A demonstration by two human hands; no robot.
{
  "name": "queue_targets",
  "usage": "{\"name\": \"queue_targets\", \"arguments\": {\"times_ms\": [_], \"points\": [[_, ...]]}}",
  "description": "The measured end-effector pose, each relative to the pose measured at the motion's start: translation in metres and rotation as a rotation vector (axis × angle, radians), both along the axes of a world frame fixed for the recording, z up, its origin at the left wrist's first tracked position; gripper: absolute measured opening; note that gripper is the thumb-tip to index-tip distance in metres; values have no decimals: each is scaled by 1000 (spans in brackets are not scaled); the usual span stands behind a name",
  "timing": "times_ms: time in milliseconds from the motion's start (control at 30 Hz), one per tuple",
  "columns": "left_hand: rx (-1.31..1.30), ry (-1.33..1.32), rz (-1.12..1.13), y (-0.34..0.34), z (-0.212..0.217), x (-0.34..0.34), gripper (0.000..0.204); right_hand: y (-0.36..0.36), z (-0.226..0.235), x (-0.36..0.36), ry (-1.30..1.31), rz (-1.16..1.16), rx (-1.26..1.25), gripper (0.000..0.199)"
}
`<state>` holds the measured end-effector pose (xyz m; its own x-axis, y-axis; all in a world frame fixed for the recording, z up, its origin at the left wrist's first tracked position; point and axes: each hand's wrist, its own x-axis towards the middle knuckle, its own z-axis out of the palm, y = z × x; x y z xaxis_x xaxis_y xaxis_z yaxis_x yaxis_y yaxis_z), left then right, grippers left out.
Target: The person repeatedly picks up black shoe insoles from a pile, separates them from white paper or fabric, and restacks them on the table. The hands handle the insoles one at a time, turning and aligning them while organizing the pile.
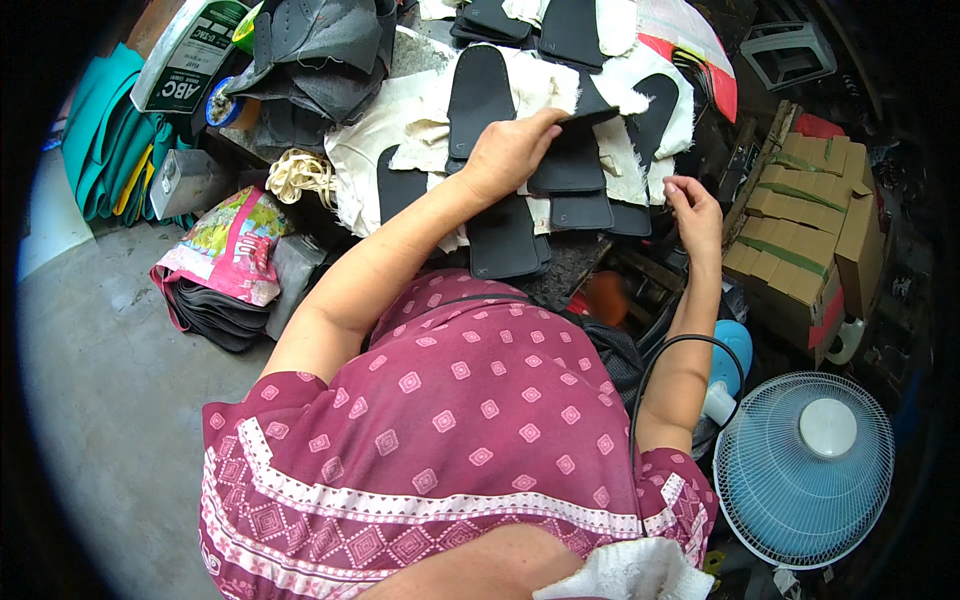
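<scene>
My left hand (508, 158) reaches over the work surface, thumb and fingers closed on the edge of a black insole (592, 104), which is tilted up from the pile. Around it lie several more black insoles (480, 98), rounded at one end, overlapping with frayed white cloth pieces (548, 82). Some insoles (503, 240) hang toward me over the near edge. To the right, my right hand (694, 212) is raised beside the cloth's edge, its fingertips drawn together in a pinch. Whether anything thin sits between them cannot be made out.
Dark grey material (318, 60) is heaped at the back left, near a tin can (190, 58) and pale cord (301, 177). A pink bag (232, 248) rests on the floor. Cardboard bundles (795, 215) and a blue fan (805, 470) stand at my right.
</scene>
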<state>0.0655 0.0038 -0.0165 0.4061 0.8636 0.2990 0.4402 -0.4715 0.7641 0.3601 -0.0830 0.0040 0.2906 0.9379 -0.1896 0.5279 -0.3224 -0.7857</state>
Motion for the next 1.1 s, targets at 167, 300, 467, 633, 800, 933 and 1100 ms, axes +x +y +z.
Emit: {"name": "queue_targets", "arguments": {"times_ms": [167, 300, 467, 633, 800, 933, 1100], "points": [[68, -111, 37, -1, 0, -10, 20, 0, -7, -19, -63, 7, -70, 19], [115, -188, 122, -1, 5, -14, 20, 0, 7, -57, -195, 319, 111, 44], [241, -128, 65, 1, 15, -22, 21, 15, 9, -87, -412, 441, 104, 41], [311, -32, 38, -1, 21, -24, 22, 35, -1, -79, 68, 246, 222, 32], [337, 76, -134, -18, 22, -15, 36, 40, -4, -90, 455, 213, 194, 20], [227, 19, -28, -22, 21, -13, 37, 27, 6, -91, 580, 237, 217, 25], [-99, -383, 110, -19, 38, -15, 32, 33, 13, -44, 485, 48, 214, 26]]}}
